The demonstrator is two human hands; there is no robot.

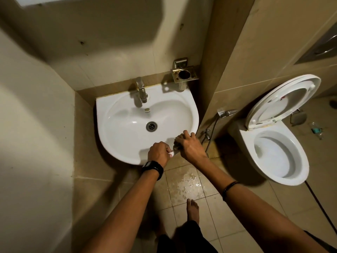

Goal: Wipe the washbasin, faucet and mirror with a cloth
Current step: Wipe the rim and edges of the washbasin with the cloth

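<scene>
Looking down through the head camera, both hands meet at the near right edge of the washbasin (pixel 109 143). The right hand (pixel 189 145) lies over a dark, bunched cloth (pixel 176 143), its fingers curled round it and holding it against the rim. The left hand (pixel 158 153) sits just beside it on the near edge. Its fingers are closed in a pinch on a small white piece (pixel 171 153) that touches the cloth; I cannot tell whether that is the cloth's own corner or something separate. The bowl opens away from the hands, with the drain (pixel 151 126) at its middle. The faucet (pixel 141 90) stands at the far edge, its spout pointing back toward the person. From the cloth, the faucet lies straight across the bowl and somewhat to the left, so I judge the cloth-bearing right hand is the one to sweep inward and then reach it. The mirror is not clearly in view. A metal tumbler holder (pixel 183 73) hangs on the wall by the far right corner, and a toilet (pixel 273 152) with its lid raised stands beyond the partition on the right.
</scene>
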